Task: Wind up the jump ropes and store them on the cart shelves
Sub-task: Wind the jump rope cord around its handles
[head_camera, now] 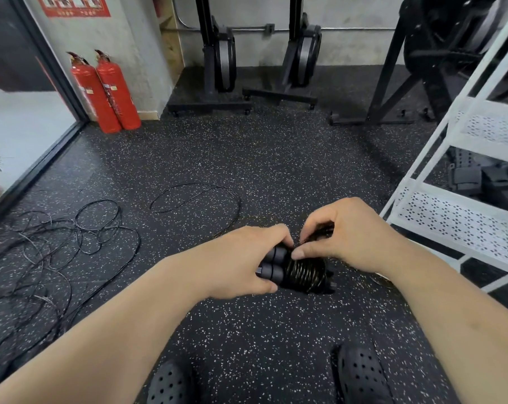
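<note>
Hidden under the fingers [279,233] of the left hand [238,260]: most of the two black handles [271,272] of the wound jump rope [305,274]. Far end of the coil lost behind the right hand [355,237]. Cut off by the left edge, the tangle of loose ropes [37,252]; by the right edge, the white cart [457,220]; by the bottom, both black shoes [360,374]. Print on the red poster [75,5] too small to read.

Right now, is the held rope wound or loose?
Wound: its cord lies in tight coils beside the paired handles.

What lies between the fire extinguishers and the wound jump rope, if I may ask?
In the head view, a loose loop of black rope lies on the speckled floor there.
</note>
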